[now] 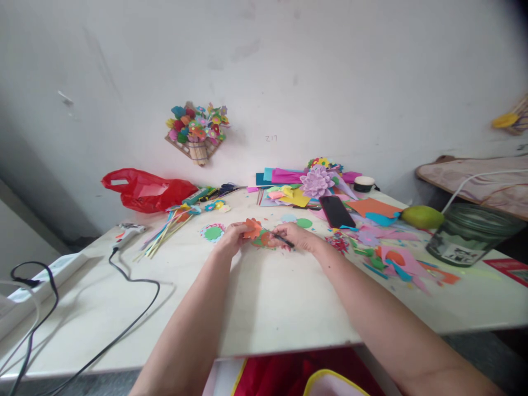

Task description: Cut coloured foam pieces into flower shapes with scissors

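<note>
My left hand [234,237] pinches an orange flower-shaped cutout [252,227] by its left side, just above the table. My right hand [297,236] is closed round a slim dark pointed tool [284,240], whose exact kind is too small to make out. Its thin tip points left toward the orange flower. Below and between the hands lie small green and orange pieces. Left of my left hand is a round green piece with a coloured scalloped edge [213,233]. Beyond my right hand rests a green disc [304,223].
A glue gun [131,235] with a trailing cord and a power strip [49,278] are at left. Behind are a red plastic bag [150,190] and thin sticks [165,231]. A phone [337,212], coloured scraps [400,261] and a glass jar [466,234] occupy the right.
</note>
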Available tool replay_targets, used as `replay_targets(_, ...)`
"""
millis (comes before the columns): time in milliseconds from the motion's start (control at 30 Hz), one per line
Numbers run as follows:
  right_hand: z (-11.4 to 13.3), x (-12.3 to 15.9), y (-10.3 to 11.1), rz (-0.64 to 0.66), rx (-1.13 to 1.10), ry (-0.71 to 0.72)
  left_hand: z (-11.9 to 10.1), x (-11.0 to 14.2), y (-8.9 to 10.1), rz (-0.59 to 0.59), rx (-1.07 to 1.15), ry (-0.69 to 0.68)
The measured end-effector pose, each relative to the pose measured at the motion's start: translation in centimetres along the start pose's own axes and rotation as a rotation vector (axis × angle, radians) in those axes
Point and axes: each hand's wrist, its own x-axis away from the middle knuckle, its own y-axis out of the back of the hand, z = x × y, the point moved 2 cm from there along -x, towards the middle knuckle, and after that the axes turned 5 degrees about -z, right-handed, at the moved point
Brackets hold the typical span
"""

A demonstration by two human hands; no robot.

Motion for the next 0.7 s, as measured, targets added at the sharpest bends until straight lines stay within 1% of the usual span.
replay_targets(133,-0.2,-0.1,0.1,0.006,-0.019,-0.02,0.1,-0.2,0.3,-0.002,-0.041,0.001)
replay_targets(333,-0.6,-0.2,0.2,0.012,-0.055,-0.034,0.2,-0.4,0.5,0.004,-0.041,-0.004)
replay_targets(567,-1.5,-0.7,0.2,0.028,-0.094,-0.03,0.3,-0.4,0.5,0.009,-0.029,0.001)
replay_targets(700,-1.5,-0.7,0.1,0.039,-0.113,-0.014,0.3,-0.3,0.5,0.012,-0.015,0.009)
